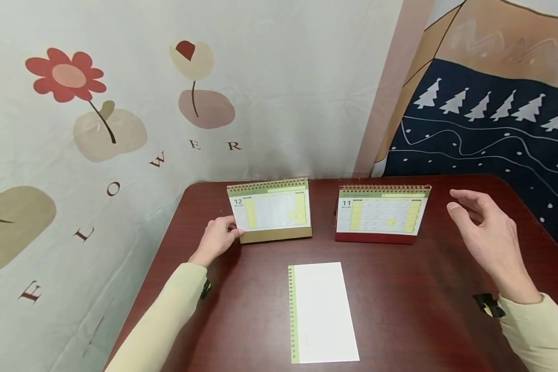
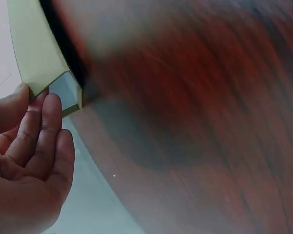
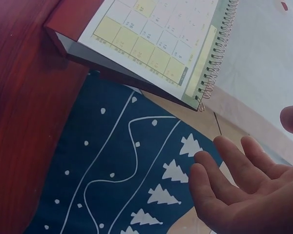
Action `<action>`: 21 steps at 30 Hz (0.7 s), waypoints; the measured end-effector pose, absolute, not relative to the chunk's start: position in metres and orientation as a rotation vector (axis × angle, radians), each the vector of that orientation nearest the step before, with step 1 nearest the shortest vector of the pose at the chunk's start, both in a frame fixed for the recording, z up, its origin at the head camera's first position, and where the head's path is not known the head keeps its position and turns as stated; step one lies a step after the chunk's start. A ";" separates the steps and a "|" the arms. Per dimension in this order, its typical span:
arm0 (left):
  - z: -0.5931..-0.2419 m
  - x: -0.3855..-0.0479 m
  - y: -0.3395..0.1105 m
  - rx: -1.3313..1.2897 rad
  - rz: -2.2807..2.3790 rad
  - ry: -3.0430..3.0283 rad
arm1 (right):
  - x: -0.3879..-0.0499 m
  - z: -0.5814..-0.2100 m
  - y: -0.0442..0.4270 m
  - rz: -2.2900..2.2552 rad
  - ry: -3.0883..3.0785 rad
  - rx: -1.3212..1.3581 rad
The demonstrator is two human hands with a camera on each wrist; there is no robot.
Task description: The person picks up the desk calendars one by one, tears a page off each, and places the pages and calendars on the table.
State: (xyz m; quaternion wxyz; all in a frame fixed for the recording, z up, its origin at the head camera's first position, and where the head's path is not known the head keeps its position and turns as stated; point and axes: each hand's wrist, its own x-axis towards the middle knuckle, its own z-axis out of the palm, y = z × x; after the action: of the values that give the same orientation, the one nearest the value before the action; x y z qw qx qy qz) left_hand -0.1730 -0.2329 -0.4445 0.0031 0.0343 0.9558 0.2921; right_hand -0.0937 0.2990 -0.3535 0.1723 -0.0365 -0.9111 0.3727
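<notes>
L hand [image 1: 216,238] on 12 cal [image 1: 273,209]

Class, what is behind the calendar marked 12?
Beyond the calendar, pale flower-print cloth shows in the head view. The tabletop directly behind is covered, so anything there cannot be seen.

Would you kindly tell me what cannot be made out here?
Head view: fine print on calendar 12 and calendar 11, too small.
Head view: both calendars' backs, hidden by their front pages.
Left wrist view: upper part of the tabletop, blurred.
Right wrist view: right hand, most of its thumb cut off by the edge.
</notes>
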 end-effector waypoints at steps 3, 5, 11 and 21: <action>-0.446 -0.172 -0.231 0.114 0.831 3.012 | -0.094 -0.354 0.299 1.062 -2.583 -0.092; -0.446 -0.172 -0.230 0.117 0.796 3.019 | -0.094 -0.354 0.297 1.056 -2.580 -0.090; -0.446 -0.173 -0.228 0.109 0.768 3.024 | -0.099 -0.354 0.263 1.074 -2.489 0.039; -0.445 -0.171 -0.228 0.139 0.765 3.038 | -0.130 -0.370 0.137 1.057 -2.404 0.580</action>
State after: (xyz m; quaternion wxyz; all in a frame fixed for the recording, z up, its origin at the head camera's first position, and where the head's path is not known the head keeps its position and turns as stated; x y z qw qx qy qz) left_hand -0.1711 -0.2281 -0.4452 0.0028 0.0442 0.9688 0.2439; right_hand -0.1302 0.1372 -0.3698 0.2244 0.2100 -0.8711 0.3830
